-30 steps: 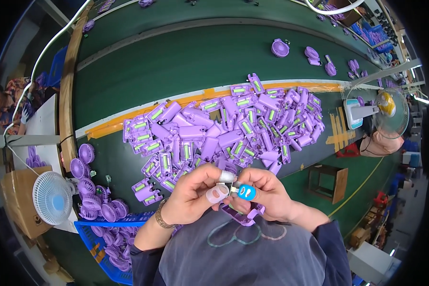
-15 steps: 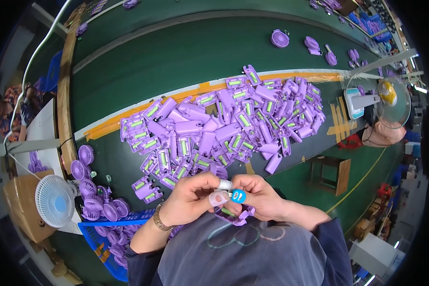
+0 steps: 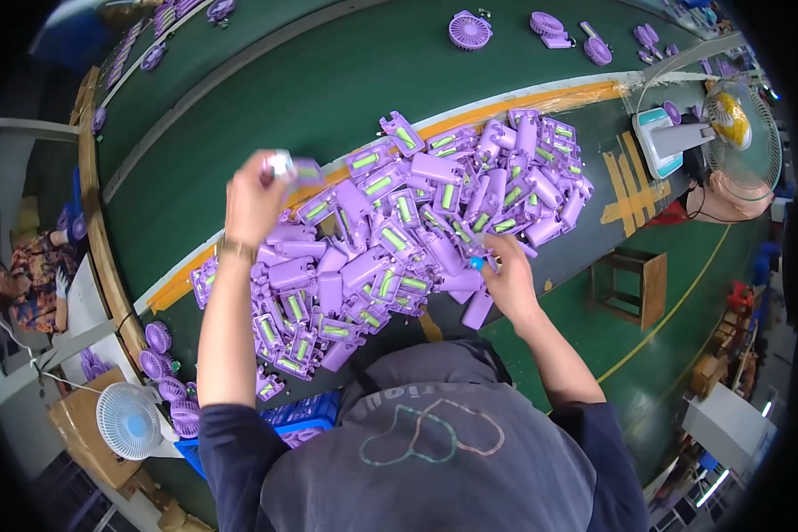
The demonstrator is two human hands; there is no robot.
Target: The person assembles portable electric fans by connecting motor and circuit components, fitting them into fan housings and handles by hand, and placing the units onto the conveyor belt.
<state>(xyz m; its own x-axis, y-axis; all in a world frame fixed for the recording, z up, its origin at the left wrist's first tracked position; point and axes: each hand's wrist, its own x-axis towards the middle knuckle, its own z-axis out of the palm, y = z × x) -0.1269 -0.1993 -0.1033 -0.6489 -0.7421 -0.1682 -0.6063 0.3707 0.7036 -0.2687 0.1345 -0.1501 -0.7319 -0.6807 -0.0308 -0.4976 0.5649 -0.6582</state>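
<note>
A long green bench [image 3: 266, 115] curves across the workshop, edged by a yellow strip [image 3: 541, 96] and carrying a broad heap of purple fan housings [image 3: 417, 230], many showing green inserts. A person in a dark grey top leans over the near edge of the heap, both forearms stretched out across it.

The left hand [image 3: 253, 199] is raised over the far left side of the heap, fingers clamped on a small purple housing with a pale metallic part [image 3: 288, 167] at the fingertips, held clear of the pile above the yellow strip. The right hand [image 3: 505, 275] rests low at the heap's near right edge, fingers pinched together on a small blue piece [image 3: 477, 262], touching the loose housings there.

A desk fan with a yellow hub [image 3: 727, 115] stands at the right. A white fan [image 3: 129, 419] sits at lower left beside round purple grilles [image 3: 164, 350] and a blue crate [image 3: 306, 417]. More purple fan heads [image 3: 470, 29] lie at the bench's far side.
</note>
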